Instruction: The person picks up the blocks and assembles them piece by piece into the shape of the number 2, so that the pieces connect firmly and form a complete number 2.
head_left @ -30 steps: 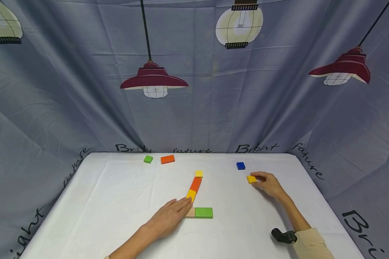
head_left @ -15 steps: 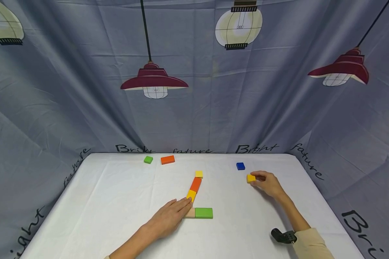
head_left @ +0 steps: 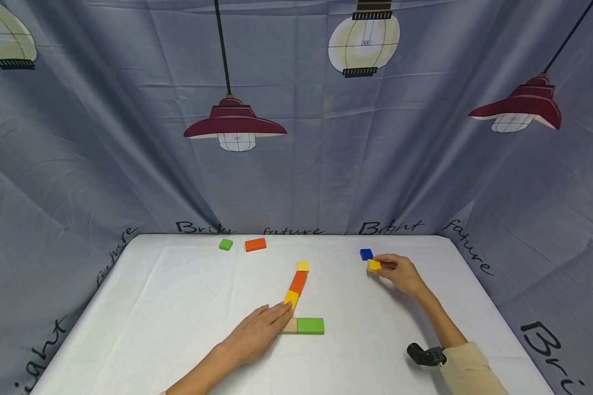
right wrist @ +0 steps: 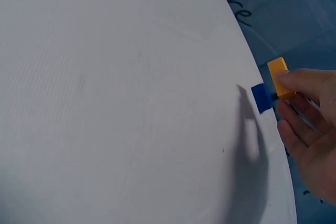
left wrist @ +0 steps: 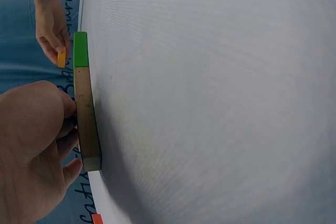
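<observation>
My right hand (head_left: 400, 272) pinches a yellow block (head_left: 374, 265) between thumb and fingers, held above the table, close by a blue block (head_left: 366, 254). The right wrist view has the same yellow block (right wrist: 278, 77) raised beside the blue block (right wrist: 261, 98). My left hand (head_left: 254, 332) lies with its fingers extended over the near end of a row of blocks, fingertips at a yellow block (head_left: 291, 298). Beyond that one are an orange block (head_left: 298, 282) and a pale yellow block (head_left: 303, 266). The hand partly covers a plain wooden block (head_left: 290, 326), which adjoins a green block (head_left: 310, 326).
A small green block (head_left: 225, 244) and an orange block (head_left: 255, 244) lie near the back edge of the white-covered table (head_left: 168, 307). A grey curtain (head_left: 296, 181) with printed lamps hangs behind. A black device (head_left: 426, 355) sits at my right wrist.
My right hand has carried the yellow block left and away from me, nearer to the blue block. The left hand and the row of blocks have stayed in place.
</observation>
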### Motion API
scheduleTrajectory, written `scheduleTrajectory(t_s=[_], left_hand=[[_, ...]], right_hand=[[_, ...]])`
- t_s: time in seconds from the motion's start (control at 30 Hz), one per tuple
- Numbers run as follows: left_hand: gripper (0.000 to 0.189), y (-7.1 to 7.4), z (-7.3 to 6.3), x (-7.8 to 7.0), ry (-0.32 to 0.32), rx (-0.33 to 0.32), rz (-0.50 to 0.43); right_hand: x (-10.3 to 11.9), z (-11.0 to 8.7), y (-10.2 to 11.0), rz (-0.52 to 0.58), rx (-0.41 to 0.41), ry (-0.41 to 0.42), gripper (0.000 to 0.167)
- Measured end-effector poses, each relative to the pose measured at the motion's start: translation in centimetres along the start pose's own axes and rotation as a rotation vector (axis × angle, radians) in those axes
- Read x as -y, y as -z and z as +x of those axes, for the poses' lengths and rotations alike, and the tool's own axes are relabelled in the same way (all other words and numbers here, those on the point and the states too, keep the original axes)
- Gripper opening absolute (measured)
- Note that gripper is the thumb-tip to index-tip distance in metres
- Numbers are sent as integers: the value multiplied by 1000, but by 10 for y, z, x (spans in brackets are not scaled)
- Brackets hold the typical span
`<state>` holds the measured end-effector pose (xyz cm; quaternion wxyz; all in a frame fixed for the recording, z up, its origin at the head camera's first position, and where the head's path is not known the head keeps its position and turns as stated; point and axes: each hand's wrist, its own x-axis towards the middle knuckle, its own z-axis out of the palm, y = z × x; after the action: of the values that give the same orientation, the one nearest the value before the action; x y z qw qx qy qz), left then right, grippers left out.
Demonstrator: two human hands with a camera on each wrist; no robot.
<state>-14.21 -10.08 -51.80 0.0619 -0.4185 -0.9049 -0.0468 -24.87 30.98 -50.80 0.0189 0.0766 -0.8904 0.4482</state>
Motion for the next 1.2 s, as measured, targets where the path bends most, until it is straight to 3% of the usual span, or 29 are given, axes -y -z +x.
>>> scheduleTrajectory(t_s=[0.43,0.67,0.9,1.2], left_hand=[[48,-1,0,0,7,5,22],[48,-1,0,0,-10,-23,24],[49,0,1,0,15,36,6],[48,0,1,0,13,32,3]], right_hand=[[30,21,-16,50,31,12,37],[44,33,-28,33,41,64,37],[55,42,-40,12,37,90,36],[68,52,-57,19,40,113,36]])
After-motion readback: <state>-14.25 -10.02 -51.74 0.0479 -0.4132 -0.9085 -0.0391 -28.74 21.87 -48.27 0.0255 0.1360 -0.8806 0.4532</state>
